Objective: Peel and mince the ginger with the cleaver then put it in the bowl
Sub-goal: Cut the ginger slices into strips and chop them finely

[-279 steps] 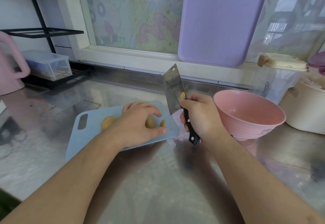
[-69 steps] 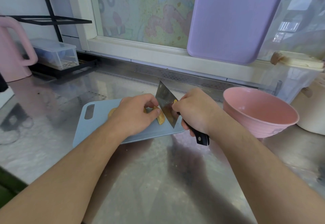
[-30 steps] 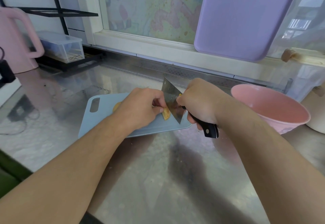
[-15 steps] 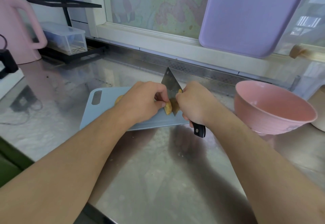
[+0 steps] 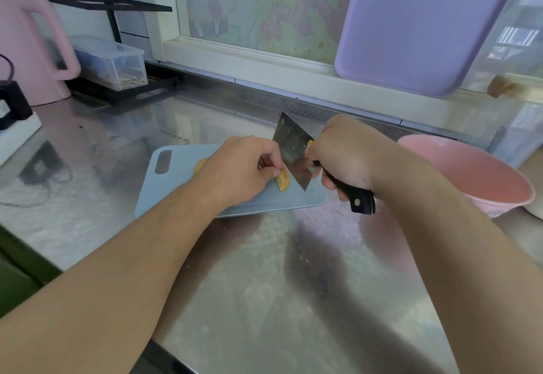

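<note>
Yellow-tan ginger piece (image 5: 283,182) located on pale blue cutting board (image 5: 188,185), toward its right half. Long axis of ginger piece tilted, upper end leaning left toward the fingers, lower end pointing down and right toward near edge of board. Pinched at upper end by left hand (image 5: 241,171), thumb and forefinger closed together on it, remaining fingers curled under the palm. Second ginger lump (image 5: 199,165) partly hidden behind left hand, farther left on board; shape and heading not determinable.

Steel cleaver (image 5: 293,156) held by right hand (image 5: 343,153), fingers wrapped tight round black riveted handle (image 5: 357,197), handle end projecting down and right past the hand. Blade flat facing camera, long axis running from far upper left corner to near lower right tip; lower tip down over board, just right of ginger piece. Blade edge against or just beside ginger; actual contact not confirmable.

Pink bowl (image 5: 476,179) on stainless steel counter (image 5: 264,285), right of board, behind right forearm. Lilac board (image 5: 411,27) leaning at window. Pink jug (image 5: 32,50) and clear plastic box (image 5: 111,62) at far left.
</note>
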Available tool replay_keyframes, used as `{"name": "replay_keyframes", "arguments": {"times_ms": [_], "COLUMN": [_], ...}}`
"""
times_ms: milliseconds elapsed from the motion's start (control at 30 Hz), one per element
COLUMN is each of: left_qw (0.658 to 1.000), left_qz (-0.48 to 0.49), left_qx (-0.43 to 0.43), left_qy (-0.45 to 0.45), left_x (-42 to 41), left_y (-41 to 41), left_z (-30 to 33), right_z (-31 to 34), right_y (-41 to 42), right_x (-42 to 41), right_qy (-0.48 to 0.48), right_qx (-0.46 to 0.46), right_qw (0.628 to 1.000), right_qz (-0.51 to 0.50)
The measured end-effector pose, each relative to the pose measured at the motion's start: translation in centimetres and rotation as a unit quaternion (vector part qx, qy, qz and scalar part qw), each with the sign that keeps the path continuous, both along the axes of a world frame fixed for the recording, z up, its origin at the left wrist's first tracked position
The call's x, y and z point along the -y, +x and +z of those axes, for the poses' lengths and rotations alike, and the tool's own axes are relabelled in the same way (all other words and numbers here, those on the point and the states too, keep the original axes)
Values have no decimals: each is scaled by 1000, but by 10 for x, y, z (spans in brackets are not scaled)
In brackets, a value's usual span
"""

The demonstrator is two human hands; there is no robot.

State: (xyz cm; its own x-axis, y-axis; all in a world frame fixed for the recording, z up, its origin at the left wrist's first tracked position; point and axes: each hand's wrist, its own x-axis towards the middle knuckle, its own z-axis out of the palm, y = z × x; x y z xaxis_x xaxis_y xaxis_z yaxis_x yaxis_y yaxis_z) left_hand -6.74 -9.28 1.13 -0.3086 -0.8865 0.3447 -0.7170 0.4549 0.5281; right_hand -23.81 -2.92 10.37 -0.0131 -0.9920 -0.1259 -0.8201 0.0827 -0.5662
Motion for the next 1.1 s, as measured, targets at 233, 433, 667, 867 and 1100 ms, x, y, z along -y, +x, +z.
{"name": "replay_keyframes", "arguments": {"times_ms": [233,433,667,867,1100], "left_qw": [1000,1000,1000,1000,1000], "left_qz": [4,6,18,27,31], "left_qx": [-4,-6,-5,5,7], "left_qy": [0,-1,2,2,2], "left_x": [0,1,-2,-4,-4], "left_y": [-1,0,-2,-4,-3], "left_z": [-1,-1,2,5,5], "right_z": [1,-1,1,5,7], "right_y": [4,6,9,9,8], "right_x": [-3,-1,-4,-11,-14], "right_qy": [2,3,9,42,62], "right_qx": [22,9,-25,-16,7], "right_qw": [1000,1000,999,999,998], "right_qz": [-7,-2,20,20,19]}}
